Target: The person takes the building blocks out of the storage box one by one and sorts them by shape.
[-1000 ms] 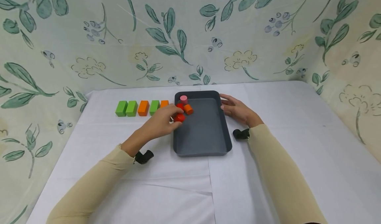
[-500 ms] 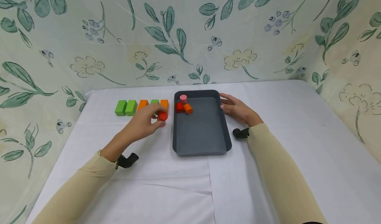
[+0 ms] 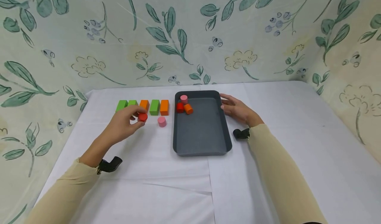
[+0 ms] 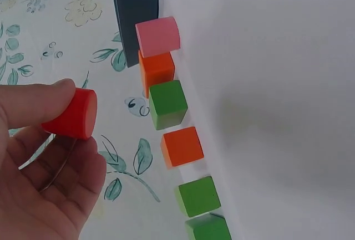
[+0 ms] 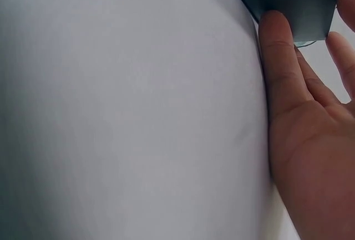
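Two hands busy: left hand [image 3: 123,126] pinching red cylinder [image 3: 143,117] left of centre frame, hovering just below block row [image 3: 143,107]. Right hand [image 3: 236,109] lying flat, fingers relaxed, bracing right rim of grey tray [image 3: 226,131]. Looks like placing step. Pink cylinder [image 3: 162,121] already standing on desk [image 3: 166,184] nearby, so guessing next move is lowering red one upright beside it, not bumping blocks.

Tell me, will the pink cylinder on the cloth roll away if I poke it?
Probably not: the pink cylinder stands on its flat end. It looks short and solid, so it would likely slide. Tipped onto its round side, it could roll.
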Motion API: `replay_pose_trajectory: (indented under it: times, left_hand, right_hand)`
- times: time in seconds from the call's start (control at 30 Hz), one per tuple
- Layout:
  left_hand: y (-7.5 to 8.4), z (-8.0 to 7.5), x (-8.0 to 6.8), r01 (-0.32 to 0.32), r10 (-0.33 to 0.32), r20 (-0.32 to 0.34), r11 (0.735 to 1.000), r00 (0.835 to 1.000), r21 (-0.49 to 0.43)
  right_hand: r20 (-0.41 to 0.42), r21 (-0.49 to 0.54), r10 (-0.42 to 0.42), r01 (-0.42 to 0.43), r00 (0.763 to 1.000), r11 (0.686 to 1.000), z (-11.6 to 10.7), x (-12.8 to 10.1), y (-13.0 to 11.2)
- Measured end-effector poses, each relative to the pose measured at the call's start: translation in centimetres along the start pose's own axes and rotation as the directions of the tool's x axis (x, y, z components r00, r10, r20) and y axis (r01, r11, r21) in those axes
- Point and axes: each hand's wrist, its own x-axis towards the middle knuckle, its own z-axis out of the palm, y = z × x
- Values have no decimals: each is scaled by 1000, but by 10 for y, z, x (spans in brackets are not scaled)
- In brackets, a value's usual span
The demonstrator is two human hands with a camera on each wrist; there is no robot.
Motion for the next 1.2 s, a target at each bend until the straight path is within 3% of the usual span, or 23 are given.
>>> replay_pose_trajectory:
  times: [0.27, 0.5, 0.83, 1.2]
  left_hand:
    - [-11, -3, -5, 26, -26, -45, 1000, 999, -6]
    - [-13, 11, -1, 27, -27, -8, 999, 1000, 26]
    - [-15, 28, 19, 110, -109, 62, 994, 992, -2]
    - [-11, 34, 30, 151, -149, 117, 989, 982, -4]
  right_hand:
    - [-6, 4, -2, 2, 1000, 1000, 1, 0, -1]
    - [-12, -7, 8, -8, 1000, 1000, 0, 1, 0]
    - [3, -11, 2, -2, 1000, 1000, 2, 0, 0]
    - [-10, -16, -3, 2, 1000, 1000, 0, 2, 1]
